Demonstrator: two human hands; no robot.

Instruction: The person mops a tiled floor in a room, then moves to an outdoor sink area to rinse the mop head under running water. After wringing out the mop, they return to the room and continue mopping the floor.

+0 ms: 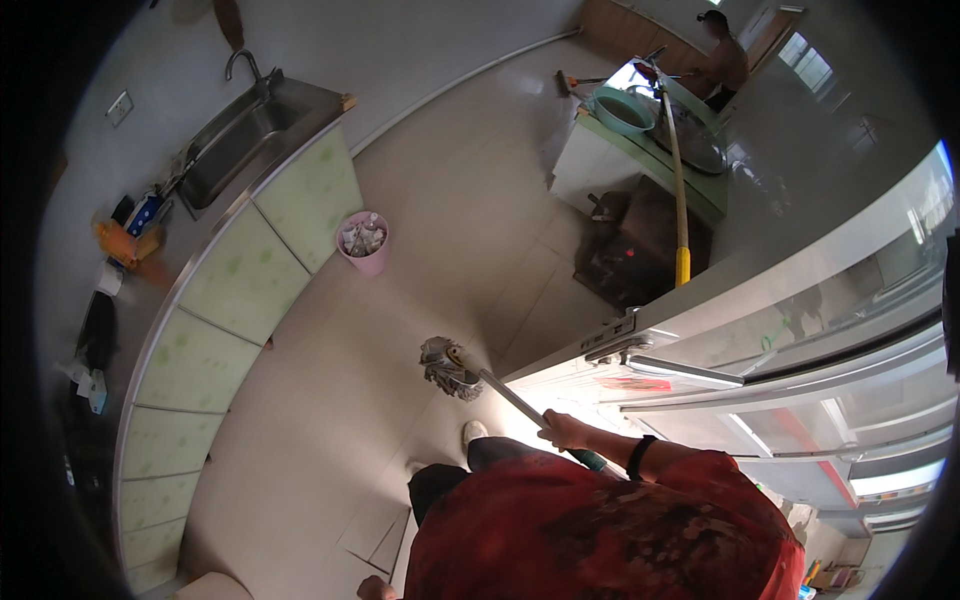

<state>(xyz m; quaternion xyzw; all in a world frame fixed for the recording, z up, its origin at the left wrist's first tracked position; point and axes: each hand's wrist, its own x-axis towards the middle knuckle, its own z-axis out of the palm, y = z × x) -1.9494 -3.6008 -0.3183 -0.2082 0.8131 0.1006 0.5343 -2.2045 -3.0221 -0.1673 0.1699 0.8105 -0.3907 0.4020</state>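
Note:
My right hand (566,430) grips the metal handle of a mop (517,394), with a black band on that wrist. The grey string head of the mop (450,367) rests on the tiled floor (330,390), ahead of my shoe (474,431). Only a small part of my left hand (376,589) shows at the bottom edge, low beside my red shirt (585,532). Its fingers look curled, but most of the hand is cut off.
A pink bin (364,259) holding rubbish stands beside green-fronted cabinets (217,330) with a steel sink (240,150). To the right is an open white door (712,292). Beyond, a green basin (621,112) and a yellow-ended pole (679,195) rest at a counter, near a person (726,64).

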